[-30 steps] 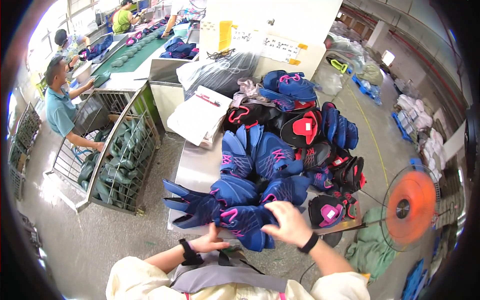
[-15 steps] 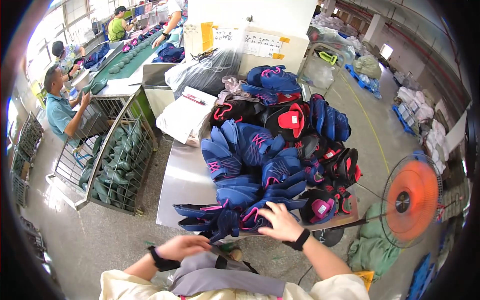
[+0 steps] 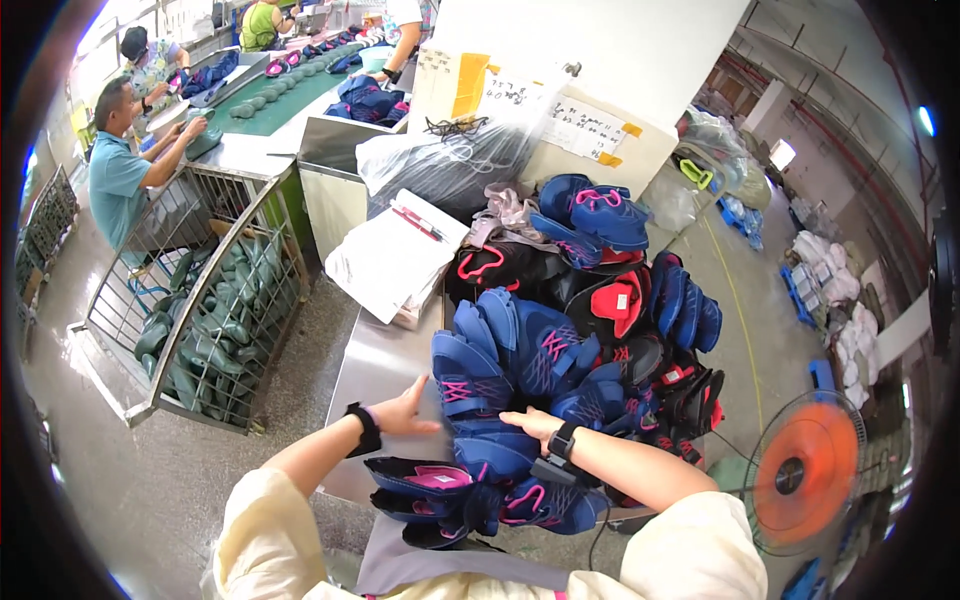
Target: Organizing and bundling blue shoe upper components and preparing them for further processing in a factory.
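Note:
A heap of blue shoe uppers (image 3: 545,345) with pink lacing covers much of the metal table (image 3: 375,365) in front of me. My left hand (image 3: 405,410) is held over the table just left of the heap, fingers stretched out and thumb raised, with nothing in it. Over the middle of the heap, my right hand (image 3: 533,425) reaches leftward with fingers extended; whether it touches the blue uppers under it I cannot tell. Nearest me, a bundle of dark blue uppers with pink linings (image 3: 440,478) lies at the table's front edge. Black and red uppers (image 3: 615,305) lie behind and to the right.
White papers with red pens (image 3: 400,250) and a clear plastic bag (image 3: 450,165) lie beyond the heap. At left stands a wire cart (image 3: 165,390) of green shoe lasts, with a person (image 3: 125,190) behind it. An orange fan (image 3: 805,475) stands at right.
Both hands have moved forward from the table's front edge, the left to beside the heap and the right over its middle. My view has shifted, so the heap appears farther right.

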A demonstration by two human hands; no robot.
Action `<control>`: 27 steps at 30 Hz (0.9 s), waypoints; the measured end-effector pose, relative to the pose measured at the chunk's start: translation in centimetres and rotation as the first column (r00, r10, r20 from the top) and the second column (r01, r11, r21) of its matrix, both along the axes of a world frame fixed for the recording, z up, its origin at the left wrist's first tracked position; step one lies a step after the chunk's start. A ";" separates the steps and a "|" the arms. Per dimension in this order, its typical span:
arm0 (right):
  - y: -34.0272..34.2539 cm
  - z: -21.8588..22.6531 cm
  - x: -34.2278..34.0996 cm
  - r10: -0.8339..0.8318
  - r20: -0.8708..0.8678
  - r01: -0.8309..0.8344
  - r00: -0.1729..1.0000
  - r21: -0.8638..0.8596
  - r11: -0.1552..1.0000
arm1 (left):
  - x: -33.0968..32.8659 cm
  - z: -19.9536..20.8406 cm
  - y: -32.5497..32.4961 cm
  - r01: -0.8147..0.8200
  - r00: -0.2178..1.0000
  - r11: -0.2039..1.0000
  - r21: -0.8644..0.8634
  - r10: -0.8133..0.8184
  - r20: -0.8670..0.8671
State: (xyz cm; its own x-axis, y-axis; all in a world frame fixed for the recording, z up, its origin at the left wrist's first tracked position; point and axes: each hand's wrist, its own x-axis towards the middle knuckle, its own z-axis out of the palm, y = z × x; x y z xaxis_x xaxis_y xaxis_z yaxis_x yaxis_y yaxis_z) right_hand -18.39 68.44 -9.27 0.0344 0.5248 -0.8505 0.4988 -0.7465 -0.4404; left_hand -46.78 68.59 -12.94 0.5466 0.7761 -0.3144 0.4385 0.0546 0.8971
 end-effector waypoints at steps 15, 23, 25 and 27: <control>-0.8 -7.1 5.8 0.107 -0.433 -0.006 0.895 0.228 0.974 | 9.8 17.2 4.8 0.177 0.818 0.853 0.490 -0.405 0.409; 1.6 -8.0 4.3 0.694 -0.118 -0.562 0.711 0.499 0.660 | 3.4 10.2 5.7 0.180 0.914 0.951 0.253 -0.067 -0.400; 1.0 -4.9 3.3 0.848 0.111 -0.783 0.518 0.460 0.418 | 4.6 10.4 3.7 0.112 0.905 0.959 0.261 0.010 -0.425; -1.2 3.1 2.2 0.918 0.317 -0.921 0.238 0.373 0.110 | 7.2 12.4 2.6 0.018 0.894 0.791 0.612 0.261 -0.364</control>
State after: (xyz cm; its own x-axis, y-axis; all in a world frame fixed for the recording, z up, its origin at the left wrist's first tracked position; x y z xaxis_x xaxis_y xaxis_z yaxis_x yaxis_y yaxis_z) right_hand -16.18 67.26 -6.13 -0.7370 0.4134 -0.5347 0.6709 0.5436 -0.5044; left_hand -39.55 71.19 -0.52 0.3617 0.9307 0.0551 0.7944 -0.3386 0.5043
